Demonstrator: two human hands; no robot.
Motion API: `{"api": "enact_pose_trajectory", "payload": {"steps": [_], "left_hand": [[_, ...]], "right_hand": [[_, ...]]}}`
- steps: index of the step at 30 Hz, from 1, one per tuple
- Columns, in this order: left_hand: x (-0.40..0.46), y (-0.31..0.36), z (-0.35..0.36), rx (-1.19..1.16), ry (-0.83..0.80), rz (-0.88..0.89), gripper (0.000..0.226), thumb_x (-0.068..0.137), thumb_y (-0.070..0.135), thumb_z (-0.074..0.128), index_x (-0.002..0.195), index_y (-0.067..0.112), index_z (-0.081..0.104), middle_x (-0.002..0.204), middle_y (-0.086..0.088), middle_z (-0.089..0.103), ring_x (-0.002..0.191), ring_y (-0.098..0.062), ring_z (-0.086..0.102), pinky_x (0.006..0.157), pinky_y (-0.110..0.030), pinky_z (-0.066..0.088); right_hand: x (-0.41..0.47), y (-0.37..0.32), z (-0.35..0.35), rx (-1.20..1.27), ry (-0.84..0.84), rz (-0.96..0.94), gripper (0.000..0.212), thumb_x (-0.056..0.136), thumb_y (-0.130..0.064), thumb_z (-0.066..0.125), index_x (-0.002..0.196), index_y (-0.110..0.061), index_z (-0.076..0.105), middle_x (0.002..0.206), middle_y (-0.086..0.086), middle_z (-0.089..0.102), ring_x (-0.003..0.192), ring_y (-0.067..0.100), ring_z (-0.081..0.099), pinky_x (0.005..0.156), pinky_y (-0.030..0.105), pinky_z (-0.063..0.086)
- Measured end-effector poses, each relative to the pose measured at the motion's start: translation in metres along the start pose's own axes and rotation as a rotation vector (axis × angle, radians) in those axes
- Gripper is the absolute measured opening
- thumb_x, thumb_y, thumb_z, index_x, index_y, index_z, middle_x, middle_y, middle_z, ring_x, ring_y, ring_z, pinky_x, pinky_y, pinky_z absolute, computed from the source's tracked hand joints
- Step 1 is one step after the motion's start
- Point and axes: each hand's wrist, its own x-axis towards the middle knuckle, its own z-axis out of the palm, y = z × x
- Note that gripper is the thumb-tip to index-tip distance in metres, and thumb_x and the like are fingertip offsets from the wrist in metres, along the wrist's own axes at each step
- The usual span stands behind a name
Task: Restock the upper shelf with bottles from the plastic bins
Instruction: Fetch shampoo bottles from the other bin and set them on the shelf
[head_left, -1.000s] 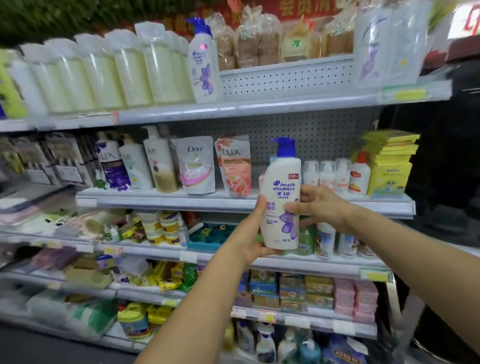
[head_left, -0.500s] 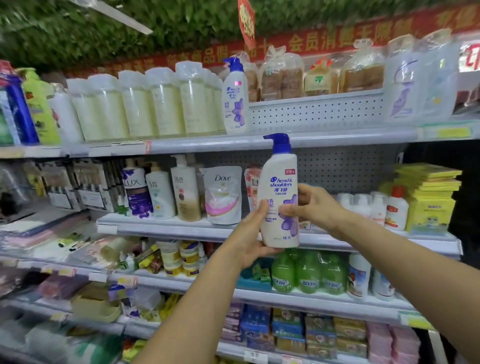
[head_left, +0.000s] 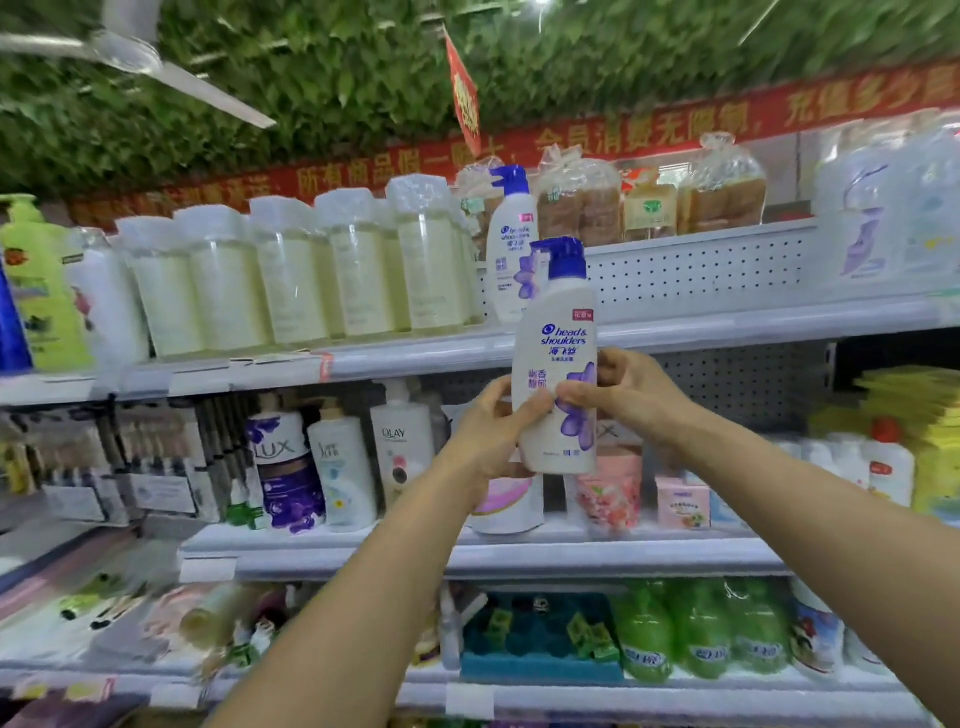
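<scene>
A white shampoo bottle (head_left: 558, 358) with a blue pump cap and a purple flower is held upright in front of the shelves. My left hand (head_left: 488, 431) grips its lower left side and my right hand (head_left: 623, 395) grips its right side. Its cap reaches just above the front lip of the upper shelf (head_left: 727, 325). A matching shampoo bottle (head_left: 511, 244) stands on that shelf just behind and to the left. No plastic bin is in view.
Wrapped pale yellow bottles (head_left: 311, 270) fill the upper shelf to the left, and wrapped white bottles (head_left: 883, 218) stand at its right end. Bread bags (head_left: 649, 197) sit behind. The shelf below carries body wash bottles (head_left: 343, 467) and refill pouches.
Both hands have lifted the bottle from the middle shelf's height up to the upper shelf's edge. The view has tilted upward with it.
</scene>
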Motion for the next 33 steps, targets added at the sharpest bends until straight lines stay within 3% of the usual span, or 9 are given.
{"api": "enact_pose_trajectory", "payload": {"steps": [7, 10, 13, 17, 20, 23, 26, 30, 33], "left_hand": [[0.028, 0.013, -0.02, 0.011, -0.044, 0.093, 0.034, 0.088, 0.037, 0.073, 0.119, 0.03, 0.062, 0.108, 0.003, 0.072, 0.083, -0.009, 0.074, 0.058, -0.036, 0.06], [0.038, 0.022, -0.02, 0.01, -0.04, 0.129, 0.028, 0.089, 0.038, 0.072, 0.113, 0.034, 0.061, 0.106, 0.0, 0.072, 0.08, -0.01, 0.074, 0.057, -0.033, 0.059], [0.052, 0.036, -0.021, 0.023, -0.039, 0.168, 0.029, 0.09, 0.039, 0.071, 0.116, 0.033, 0.06, 0.107, -0.002, 0.072, 0.08, -0.012, 0.075, 0.057, -0.033, 0.059], [0.071, 0.056, -0.02, 0.042, -0.01, 0.227, 0.027, 0.09, 0.038, 0.07, 0.114, 0.031, 0.06, 0.109, -0.002, 0.071, 0.089, -0.017, 0.073, 0.061, -0.038, 0.061], [0.087, 0.071, -0.019, 0.082, 0.025, 0.297, 0.022, 0.091, 0.037, 0.069, 0.11, 0.033, 0.06, 0.107, 0.0, 0.07, 0.1, -0.021, 0.069, 0.076, -0.045, 0.062], [0.104, 0.087, -0.02, 0.113, 0.046, 0.335, 0.024, 0.092, 0.036, 0.068, 0.114, 0.032, 0.059, 0.11, -0.004, 0.069, 0.101, -0.024, 0.069, 0.077, -0.044, 0.062], [0.122, 0.1, -0.023, 0.137, 0.06, 0.366, 0.033, 0.093, 0.035, 0.067, 0.123, 0.027, 0.057, 0.111, -0.005, 0.068, 0.101, -0.022, 0.068, 0.073, -0.035, 0.062], [0.144, 0.107, -0.026, 0.142, 0.069, 0.396, 0.035, 0.093, 0.03, 0.067, 0.126, 0.024, 0.057, 0.116, -0.007, 0.068, 0.109, -0.027, 0.065, 0.09, -0.044, 0.058], [0.158, 0.105, -0.029, 0.148, 0.082, 0.407, 0.036, 0.093, 0.029, 0.067, 0.128, 0.024, 0.057, 0.116, -0.004, 0.067, 0.112, -0.026, 0.063, 0.093, -0.044, 0.056]], "right_hand": [[0.03, -0.01, 0.01, -0.031, 0.047, -0.049, 0.038, 0.081, -0.009, 0.076, 0.117, -0.007, 0.062, 0.105, 0.008, 0.074, 0.093, 0.021, 0.072, 0.08, 0.032, 0.058], [0.044, -0.02, 0.007, -0.057, 0.038, -0.068, 0.036, 0.082, -0.01, 0.076, 0.115, -0.009, 0.064, 0.104, 0.008, 0.074, 0.09, 0.022, 0.073, 0.075, 0.032, 0.058], [0.06, -0.031, 0.001, -0.095, 0.04, -0.11, 0.035, 0.082, -0.011, 0.075, 0.115, -0.009, 0.065, 0.105, 0.007, 0.074, 0.093, 0.02, 0.072, 0.074, 0.027, 0.058], [0.081, -0.045, -0.005, -0.105, 0.038, -0.159, 0.035, 0.083, -0.008, 0.074, 0.117, -0.007, 0.064, 0.108, 0.01, 0.073, 0.097, 0.023, 0.07, 0.086, 0.035, 0.057], [0.098, -0.056, -0.01, -0.09, 0.023, -0.189, 0.034, 0.084, -0.007, 0.073, 0.116, -0.006, 0.063, 0.103, 0.011, 0.072, 0.082, 0.018, 0.071, 0.078, 0.033, 0.056], [0.116, -0.067, -0.014, -0.073, 0.007, -0.208, 0.037, 0.084, -0.005, 0.072, 0.12, -0.003, 0.061, 0.102, 0.016, 0.07, 0.071, 0.017, 0.068, 0.077, 0.039, 0.055], [0.134, -0.075, -0.016, -0.071, 0.015, -0.22, 0.039, 0.085, -0.005, 0.071, 0.122, -0.005, 0.059, 0.108, 0.016, 0.07, 0.085, 0.025, 0.067, 0.087, 0.045, 0.054], [0.156, -0.078, -0.015, -0.095, 0.038, -0.24, 0.041, 0.084, -0.005, 0.072, 0.122, -0.013, 0.059, 0.109, 0.005, 0.069, 0.095, 0.019, 0.066, 0.086, 0.036, 0.056], [0.168, -0.074, -0.013, -0.12, 0.062, -0.245, 0.045, 0.084, -0.005, 0.073, 0.126, -0.013, 0.058, 0.103, 0.0, 0.066, 0.093, 0.014, 0.065, 0.076, 0.026, 0.054]]}}
